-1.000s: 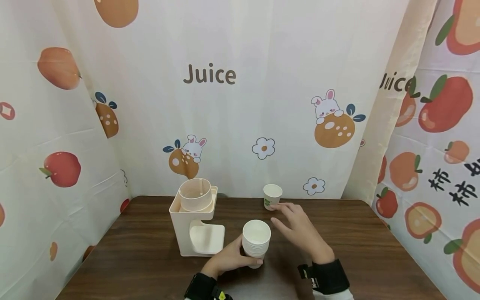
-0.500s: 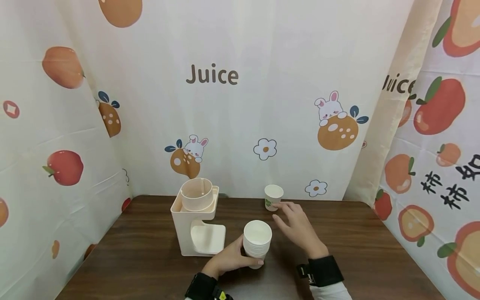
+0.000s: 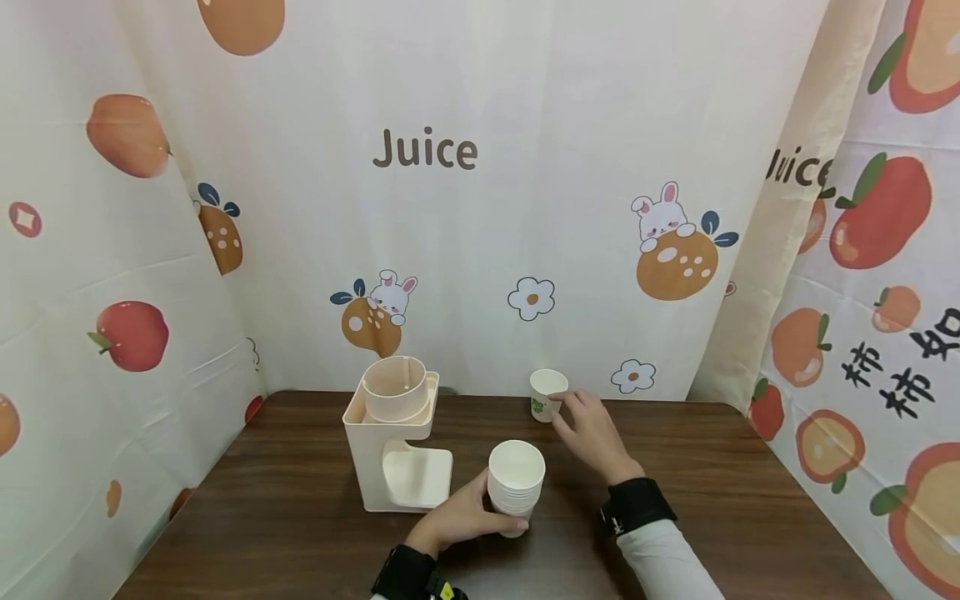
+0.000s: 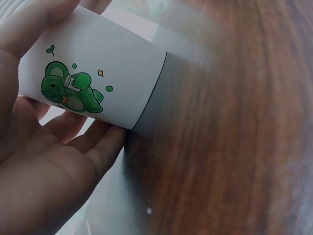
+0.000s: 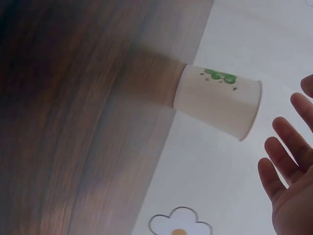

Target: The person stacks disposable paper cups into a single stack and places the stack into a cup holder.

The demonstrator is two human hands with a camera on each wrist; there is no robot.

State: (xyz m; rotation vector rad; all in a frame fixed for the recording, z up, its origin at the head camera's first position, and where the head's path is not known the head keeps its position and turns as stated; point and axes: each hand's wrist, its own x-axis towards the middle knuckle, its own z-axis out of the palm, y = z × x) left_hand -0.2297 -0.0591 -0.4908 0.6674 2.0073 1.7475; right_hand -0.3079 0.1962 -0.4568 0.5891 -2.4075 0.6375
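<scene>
My left hand [image 3: 459, 521] grips a stack of nested white paper cups [image 3: 514, 492] near the front of the table, thumb on one side and fingers on the other. In the left wrist view, the lowest cup [image 4: 122, 63] shows a green cartoon bear, and its base is close to the tabletop. At the back edge stands a single paper cup [image 3: 546, 394], upright, with a green print. My right hand [image 3: 596, 433] is just to the right of it. The right wrist view shows that hand's fingers [image 5: 292, 134] spread beyond the rim of the cup [image 5: 215, 105], holding nothing.
Left of the stack stands a cream-coloured stand [image 3: 367, 467] with a round tube [image 3: 393, 400] on top and a flat ledge low at its front. Printed curtains [image 3: 465, 217] hang behind and beside the dark wooden table [image 3: 262, 500].
My right hand has moved a little farther back, its fingers now higher beside the single cup. The left hand keeps its hold on the stack.
</scene>
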